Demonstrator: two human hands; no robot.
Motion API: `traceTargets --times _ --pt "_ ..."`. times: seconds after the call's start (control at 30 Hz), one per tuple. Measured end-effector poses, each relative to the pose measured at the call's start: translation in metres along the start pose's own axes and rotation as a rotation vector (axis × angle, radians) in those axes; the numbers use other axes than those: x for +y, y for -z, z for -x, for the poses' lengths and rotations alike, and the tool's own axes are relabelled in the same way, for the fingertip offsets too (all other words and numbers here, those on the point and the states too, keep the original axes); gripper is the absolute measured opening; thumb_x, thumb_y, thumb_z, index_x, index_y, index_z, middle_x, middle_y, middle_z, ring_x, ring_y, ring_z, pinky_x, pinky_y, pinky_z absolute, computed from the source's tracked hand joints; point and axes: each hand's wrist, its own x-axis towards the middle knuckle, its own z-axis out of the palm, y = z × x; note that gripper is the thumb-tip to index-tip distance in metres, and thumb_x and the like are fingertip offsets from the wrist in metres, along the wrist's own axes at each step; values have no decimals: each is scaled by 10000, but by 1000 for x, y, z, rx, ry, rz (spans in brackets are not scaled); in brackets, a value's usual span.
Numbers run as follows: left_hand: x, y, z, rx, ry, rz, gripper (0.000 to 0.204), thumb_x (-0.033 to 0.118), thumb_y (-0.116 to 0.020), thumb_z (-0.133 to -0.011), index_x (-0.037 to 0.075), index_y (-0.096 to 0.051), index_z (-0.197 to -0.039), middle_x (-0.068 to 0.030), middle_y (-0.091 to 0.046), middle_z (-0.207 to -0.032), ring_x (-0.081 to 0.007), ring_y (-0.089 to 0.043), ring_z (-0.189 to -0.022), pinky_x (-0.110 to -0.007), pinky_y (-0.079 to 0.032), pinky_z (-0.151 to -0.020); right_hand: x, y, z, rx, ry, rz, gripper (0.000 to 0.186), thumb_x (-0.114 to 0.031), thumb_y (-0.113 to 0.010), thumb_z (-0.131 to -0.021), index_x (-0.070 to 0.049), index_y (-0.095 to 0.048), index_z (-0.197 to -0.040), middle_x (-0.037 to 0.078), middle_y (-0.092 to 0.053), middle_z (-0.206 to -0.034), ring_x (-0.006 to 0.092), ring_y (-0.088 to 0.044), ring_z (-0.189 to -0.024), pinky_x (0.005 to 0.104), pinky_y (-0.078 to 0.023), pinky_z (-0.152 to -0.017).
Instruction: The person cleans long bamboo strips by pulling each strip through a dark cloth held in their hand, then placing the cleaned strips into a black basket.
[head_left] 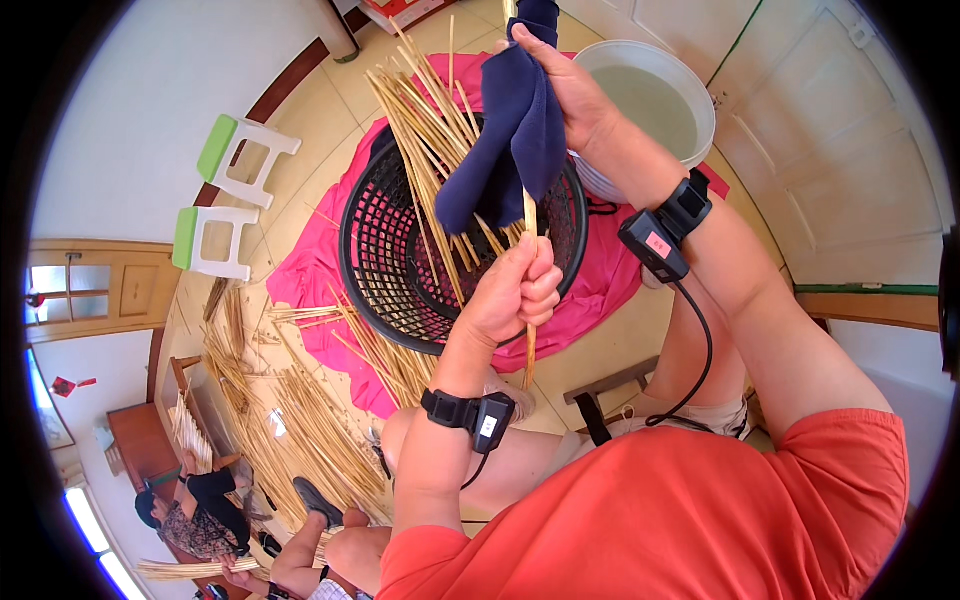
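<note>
My left hand point(512, 293) is closed in a fist round a thin straw-coloured stalk point(530, 350), which runs upward over the basket. Higher up, my right hand point(572, 95) grips a navy blue cloth point(510, 130) wrapped about the same stalk, with the cloth's loose end hanging down. Part of the stalk is hidden by the cloth. Below my hands stands a black plastic mesh basket point(385, 255), and a bundle of similar stalks point(425, 150) leans in it.
Under the basket lies a bright pink cloth point(310, 270). A white bucket of water point(645, 100) stands at the far right. Many stalks point(320, 430) cover the floor at left, near two green-and-white stools point(230, 160). Other people point(210, 510) sit at the lower left.
</note>
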Motion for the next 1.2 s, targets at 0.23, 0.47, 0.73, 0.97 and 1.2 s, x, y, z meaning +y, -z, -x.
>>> traceTargets --times 0.23,0.47,0.73,0.97,1.2 --pt "-10 29 -21 920 -634 -1480 323 249 -412 -931 -13 -482 -756 -196 -519 -563 -362 -523 -495 -422 -402 -461 27 5 -8 500 212 305 329 -332 -540 -879 -19 -564 -781 68 -587 -705 170 -563 -600 324 -486 -571" --pt "-13 32 -17 638 -369 -837 329 322 -375 -947 75 -414 -734 -59 -430 -509 -199 -388 -375 -300 -300 -345 29 1 -4 415 171 378 304 -317 -547 -876 -28 -568 -784 37 -581 -694 143 -543 -573 304 -473 -552" --pt "3 7 -3 66 -68 -72 395 422 -305 -955 126 -311 -694 52 -220 -529 -42 -186 -410 -190 -166 -354 15 -5 -2 85 1 37 284 -343 -561 -865 -69 -559 -789 49 -592 -680 156 -572 -547 297 -504 -533" --pt "-15 42 -31 915 -596 -1368 384 296 -385 -949 -6 -441 -718 -63 -452 -541 -168 -422 -425 -344 -358 -430 44 3 -4 471 197 425 278 -305 -529 -888 -52 -574 -782 23 -574 -674 131 -537 -541 292 -453 -502" --pt "-1 20 -17 509 -213 -510 378 365 -326 -958 105 -363 -687 30 -300 -515 -69 -259 -389 -227 -211 -353 35 -4 -1 334 96 380 254 -311 -537 -883 -70 -567 -812 14 -583 -698 116 -546 -571 280 -464 -528"
